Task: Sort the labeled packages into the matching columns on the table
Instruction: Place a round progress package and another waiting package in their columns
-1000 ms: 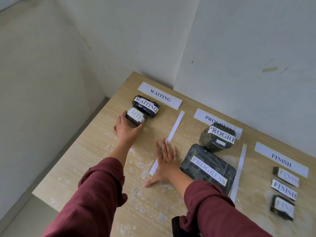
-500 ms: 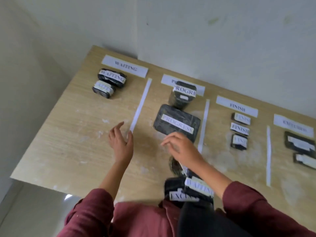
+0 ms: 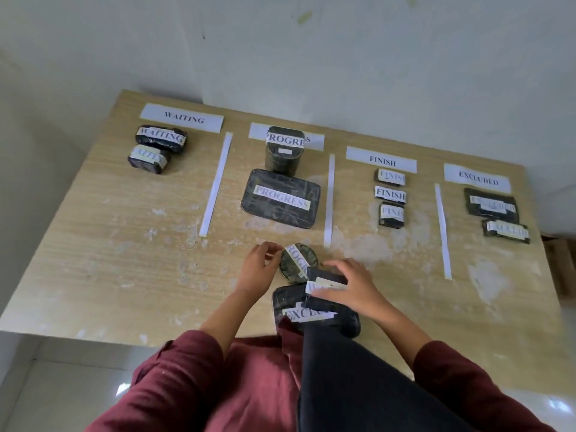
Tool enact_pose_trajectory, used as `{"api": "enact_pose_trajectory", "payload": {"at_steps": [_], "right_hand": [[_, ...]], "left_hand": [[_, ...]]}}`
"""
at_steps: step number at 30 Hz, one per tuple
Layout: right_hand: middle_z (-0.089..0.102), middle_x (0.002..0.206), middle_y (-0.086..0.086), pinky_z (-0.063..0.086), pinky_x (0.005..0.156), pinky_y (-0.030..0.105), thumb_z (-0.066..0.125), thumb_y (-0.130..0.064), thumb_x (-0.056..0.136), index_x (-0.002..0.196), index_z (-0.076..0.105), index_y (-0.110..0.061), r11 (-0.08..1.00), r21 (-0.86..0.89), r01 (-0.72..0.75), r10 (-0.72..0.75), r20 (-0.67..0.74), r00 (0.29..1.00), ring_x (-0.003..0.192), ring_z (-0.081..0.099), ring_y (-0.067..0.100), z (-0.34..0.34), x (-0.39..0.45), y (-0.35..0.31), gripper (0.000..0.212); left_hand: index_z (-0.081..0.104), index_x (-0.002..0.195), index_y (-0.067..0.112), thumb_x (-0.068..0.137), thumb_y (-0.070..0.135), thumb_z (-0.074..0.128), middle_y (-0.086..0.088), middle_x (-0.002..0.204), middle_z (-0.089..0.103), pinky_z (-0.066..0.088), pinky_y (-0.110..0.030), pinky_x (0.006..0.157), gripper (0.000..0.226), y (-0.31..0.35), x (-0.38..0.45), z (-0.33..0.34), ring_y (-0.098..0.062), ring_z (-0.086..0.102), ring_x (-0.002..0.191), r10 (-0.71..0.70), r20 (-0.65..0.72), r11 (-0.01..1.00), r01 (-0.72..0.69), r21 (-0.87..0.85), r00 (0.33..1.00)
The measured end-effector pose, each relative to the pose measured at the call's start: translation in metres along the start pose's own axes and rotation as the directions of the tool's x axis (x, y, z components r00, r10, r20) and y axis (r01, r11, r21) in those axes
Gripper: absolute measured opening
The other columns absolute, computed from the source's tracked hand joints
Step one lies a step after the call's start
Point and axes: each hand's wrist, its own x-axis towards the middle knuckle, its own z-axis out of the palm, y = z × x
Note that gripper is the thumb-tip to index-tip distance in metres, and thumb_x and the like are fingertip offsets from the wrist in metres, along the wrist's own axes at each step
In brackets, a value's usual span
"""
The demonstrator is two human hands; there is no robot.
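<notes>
Maroon sleeves (image 3: pixel 174 378) framed the near edge of the wooden table (image 3: pixel 93 275), which serves as the landmark throughout. At the table's near middle lay an unsorted pile: a black package marked EXCLU… (image 3: pixel 311 316) nearest you, with a smaller black package (image 3: pixel 325 286) resting on top of it, its label too covered to read. Your right hand (image 3: pixel 352 289) lay over that smaller package, fingers spread and curled down onto it; whether it gripped or merely rested could not be told. Just beyond the pile sat a round dark package (image 3: pixel 297 263) with a partly visible PROGRESS strip. Your left hand (image 3: pixel 258 269) touched its left rim, thumb and fingers narrowly pinched at the edge of the strip.

Farther across the table, white paper strips (image 3: pixel 215 185) divided four columns. Toward the table's far left, two WAITING packages (image 3: pixel 156 148) lay touching below the WAITING header (image 3: pixel 182 117). At the far middle, a flat PROGRESS package (image 3: pixel 280 198) lay before an upright PROGRESS package (image 3: pixel 284 149), which hid part of its header. Right of these, three small FINISH packages (image 3: pixel 390 194) stood in a row below the FINISH header (image 3: pixel 381 159). At the table's far right, two EXCLUDED packages (image 3: pixel 495 213) lay below the EXCLUDED header (image 3: pixel 477 178).
</notes>
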Motion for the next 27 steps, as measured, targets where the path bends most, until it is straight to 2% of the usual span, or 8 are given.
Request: {"api": "enact_pose_trajectory", "payload": {"at_steps": [2, 4, 7, 11, 16, 21, 25, 27], "right_hand": [[0.054, 0.115, -0.010, 0.039, 0.096, 0.033, 0.067, -0.079, 0.057, 0.121, 0.061, -0.028, 0.995, -0.097, -0.006, 0.007, 0.016, 1.000, 0.109, 0.046, 0.011, 0.002, -0.001, -0.002, 0.082], [0.060, 0.105, -0.010, 0.046, 0.088, 0.034, 0.069, -0.077, 0.055, 0.113, 0.065, -0.025, 0.999, -0.033, -0.030, 0.029, -0.012, 1.000, 0.099, 0.055, 0.013, 0.001, -0.003, 0.002, 0.079], [0.064, 0.094, -0.014, 0.050, 0.077, 0.032, 0.074, -0.073, 0.055, 0.105, 0.065, -0.026, 0.996, 0.026, -0.081, 0.082, -0.027, 0.996, 0.087, 0.061, 0.011, -0.008, -0.011, 0.017, 0.069], [0.069, 0.103, -0.010, 0.053, 0.086, 0.036, 0.081, -0.058, 0.062, 0.107, 0.065, -0.022, 0.969, 0.189, -0.161, 0.169, -0.022, 0.985, 0.092, 0.065, 0.011, -0.018, -0.020, 0.029, 0.060], [0.053, 0.130, -0.011, 0.028, 0.103, 0.044, 0.067, -0.070, 0.070, 0.127, 0.052, -0.039, 0.982, -0.134, -0.133, 0.118, -0.111, 0.987, 0.127, 0.044, 0.018, -0.021, -0.014, 0.016, 0.067], [0.049, 0.137, -0.007, 0.027, 0.103, 0.043, 0.055, -0.060, 0.087, 0.126, 0.052, -0.035, 0.988, -0.101, -0.113, 0.102, -0.110, 0.989, 0.132, 0.040, 0.021, -0.015, 0.004, -0.005, 0.047], [0.051, 0.137, -0.002, 0.028, 0.103, 0.044, 0.054, -0.059, 0.088, 0.137, 0.042, -0.031, 0.992, -0.066, -0.106, 0.095, -0.153, 0.984, 0.129, 0.043, 0.022, -0.011, 0.021, -0.026, 0.058], [0.053, 0.138, 0.001, 0.030, 0.102, 0.044, 0.056, -0.055, 0.089, 0.146, 0.028, -0.030, 0.995, 0.051, -0.082, 0.089, -0.162, 0.983, 0.128, 0.048, 0.024, -0.015, 0.031, -0.043, 0.068]], "left_hand": [[0.062, 0.108, 0.014, 0.094, 0.023, 0.053, -0.009, 0.111, 0.060, 0.048, -0.031, 0.079, 0.018, 0.001, -0.001, 0.002, -0.021, 0.059, 0.095, -0.009, -0.008, 1.000, 0.009, 0.018, 1.000], [0.059, 0.113, 0.014, 0.092, 0.028, 0.058, -0.008, 0.116, 0.056, 0.050, -0.035, 0.085, 0.026, 0.003, -0.003, 0.004, -0.023, 0.059, 0.102, -0.011, -0.004, 0.999, 0.011, 0.033, 1.000], [0.049, 0.128, 0.021, 0.081, 0.037, 0.071, -0.007, 0.128, 0.045, 0.048, -0.037, 0.094, 0.055, 0.006, -0.007, 0.008, -0.024, 0.053, 0.110, -0.035, 0.037, 0.998, 0.033, 0.053, 0.999], [0.034, 0.141, 0.036, 0.065, 0.051, 0.079, -0.001, 0.138, 0.041, 0.042, -0.042, 0.104, 0.090, 0.006, -0.011, 0.015, -0.023, 0.043, 0.123, 0.033, 0.120, 0.975, -0.058, 0.213, 0.992], [0.042, 0.136, 0.027, 0.062, 0.054, 0.079, -0.003, 0.127, 0.053, 0.045, -0.041, 0.096, 0.087, 0.006, -0.014, 0.019, -0.025, 0.048, 0.116, 0.103, 0.001, 0.943, -0.098, 0.318, 0.995], [0.041, 0.135, 0.015, 0.063, 0.048, 0.082, -0.010, 0.126, 0.049, 0.044, -0.040, 0.096, 0.088, 0.003, -0.012, 0.013, -0.028, 0.045, 0.117, -0.001, -0.214, 0.978, 0.046, 0.204, 0.977], [0.037, 0.138, 0.016, 0.063, 0.050, 0.081, -0.011, 0.131, 0.046, 0.043, -0.042, 0.099, 0.093, 0.006, -0.005, 0.010, -0.029, 0.042, 0.121, -0.012, -0.208, 0.978, 0.054, 0.201, 0.978], [0.034, 0.141, 0.016, 0.061, 0.052, 0.081, -0.010, 0.132, 0.045, 0.042, -0.043, 0.100, 0.099, 0.006, -0.006, 0.011, -0.030, 0.042, 0.122, -0.014, -0.196, 0.974, 0.058, 0.221, 0.980]]}}
